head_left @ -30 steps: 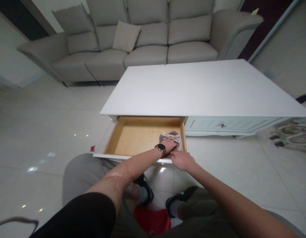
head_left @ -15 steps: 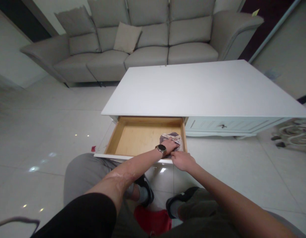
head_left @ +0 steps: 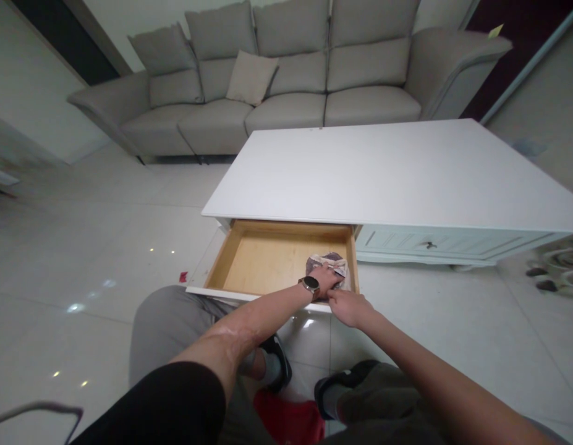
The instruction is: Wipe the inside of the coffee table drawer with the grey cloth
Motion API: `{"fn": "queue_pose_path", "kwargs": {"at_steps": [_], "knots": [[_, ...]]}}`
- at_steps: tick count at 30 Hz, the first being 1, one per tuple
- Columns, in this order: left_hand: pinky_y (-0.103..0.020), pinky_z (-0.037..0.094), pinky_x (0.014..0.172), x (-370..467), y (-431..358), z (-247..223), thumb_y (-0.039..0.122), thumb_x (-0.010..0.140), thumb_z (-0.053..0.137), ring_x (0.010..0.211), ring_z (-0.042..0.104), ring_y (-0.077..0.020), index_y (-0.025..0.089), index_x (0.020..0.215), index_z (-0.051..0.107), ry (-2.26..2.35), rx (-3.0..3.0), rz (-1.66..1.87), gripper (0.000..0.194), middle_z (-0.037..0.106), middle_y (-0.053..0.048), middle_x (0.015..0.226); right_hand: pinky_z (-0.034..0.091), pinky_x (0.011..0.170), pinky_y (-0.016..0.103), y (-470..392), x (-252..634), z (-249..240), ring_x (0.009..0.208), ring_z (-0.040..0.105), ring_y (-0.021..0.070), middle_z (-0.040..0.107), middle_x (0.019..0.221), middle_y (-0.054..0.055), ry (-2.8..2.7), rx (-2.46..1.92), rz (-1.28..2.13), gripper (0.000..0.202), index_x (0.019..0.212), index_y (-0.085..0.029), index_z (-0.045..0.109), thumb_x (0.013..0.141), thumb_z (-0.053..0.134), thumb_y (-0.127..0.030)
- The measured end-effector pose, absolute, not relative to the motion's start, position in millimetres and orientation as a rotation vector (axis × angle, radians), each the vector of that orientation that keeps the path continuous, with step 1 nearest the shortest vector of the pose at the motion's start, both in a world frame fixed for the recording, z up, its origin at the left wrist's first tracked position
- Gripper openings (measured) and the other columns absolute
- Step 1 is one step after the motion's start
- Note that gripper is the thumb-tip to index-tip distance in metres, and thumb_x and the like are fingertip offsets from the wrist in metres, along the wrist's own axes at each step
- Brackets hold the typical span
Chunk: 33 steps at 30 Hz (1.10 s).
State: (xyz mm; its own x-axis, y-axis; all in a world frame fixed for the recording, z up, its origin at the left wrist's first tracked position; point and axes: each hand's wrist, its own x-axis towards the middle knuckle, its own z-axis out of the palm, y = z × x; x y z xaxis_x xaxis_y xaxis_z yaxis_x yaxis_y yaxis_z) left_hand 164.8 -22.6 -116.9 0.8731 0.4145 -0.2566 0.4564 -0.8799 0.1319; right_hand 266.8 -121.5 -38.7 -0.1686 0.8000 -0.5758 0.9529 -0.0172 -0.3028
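Note:
A wooden drawer (head_left: 249, 256) stands pulled out of a white coffee table (head_left: 388, 173). In its right front corner lies a crumpled patterned cloth (head_left: 332, 262). My left hand (head_left: 326, 278), with a dark watch on the wrist, rests on that cloth and grips it. My right hand (head_left: 348, 307) sits at the drawer's front right edge, fingers curled on the white front panel, just beside my left hand.
A second drawer (head_left: 429, 244) in the table is closed. A grey sofa (head_left: 286, 80) with a cushion (head_left: 251, 77) stands behind. My knees and dark shoes (head_left: 277, 364) are below, with a red object (head_left: 288, 417) between them. A small red scrap (head_left: 183, 277) lies on the tiled floor.
The view has shifted slightly, so the table and sofa sit further right and lower. Both hands stay at the drawer's right front corner; the right hand has edged closer to the left.

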Motion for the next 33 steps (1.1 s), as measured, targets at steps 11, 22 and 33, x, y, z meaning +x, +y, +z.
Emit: {"fn": "queue_pose_path", "kwargs": {"at_steps": [11, 22, 33], "knots": [[-0.066, 0.031, 0.110, 98.7, 32.4, -115.5, 0.052, 0.053, 0.084, 0.148, 0.013, -0.0523, 0.040, 0.156, 0.030, 1.061, 2.543, -0.598, 0.117, 0.014, -0.006, 0.170, 0.047, 0.085, 0.046, -122.0, 267.6, -35.7, 0.111, 0.064, 0.0317, 0.066, 0.126, 0.014, 1.999, 1.840, -0.934, 0.045, 0.115, -0.022, 0.065, 0.098, 0.025, -0.033], [-0.051, 0.042, 0.106, -22.3, 60.8, -90.5, 0.007, 0.078, 0.056, 0.138, 0.043, -0.0322, 0.037, 0.153, 0.034, 1.353, 2.573, -0.498, 0.084, 0.038, -0.006, 0.160, 0.045, 0.081, 0.042, -122.3, 268.9, -37.1, 0.108, 0.064, 0.0307, 0.068, 0.121, 0.013, 2.025, 1.842, -0.938, 0.041, 0.108, -0.021, 0.064, 0.097, 0.026, -0.031], [-0.043, 0.034, 0.113, -137.5, 72.5, 0.7, 0.008, 0.080, 0.056, 0.144, 0.037, -0.0311, 0.033, 0.155, 0.038, 1.577, 2.686, -0.463, 0.080, 0.033, -0.006, 0.164, 0.045, 0.081, 0.041, -121.5, 270.7, -40.1, 0.109, 0.064, 0.0304, 0.067, 0.122, 0.012, 2.006, 1.841, -0.948, 0.041, 0.108, -0.022, 0.065, 0.096, 0.027, -0.031]]}}
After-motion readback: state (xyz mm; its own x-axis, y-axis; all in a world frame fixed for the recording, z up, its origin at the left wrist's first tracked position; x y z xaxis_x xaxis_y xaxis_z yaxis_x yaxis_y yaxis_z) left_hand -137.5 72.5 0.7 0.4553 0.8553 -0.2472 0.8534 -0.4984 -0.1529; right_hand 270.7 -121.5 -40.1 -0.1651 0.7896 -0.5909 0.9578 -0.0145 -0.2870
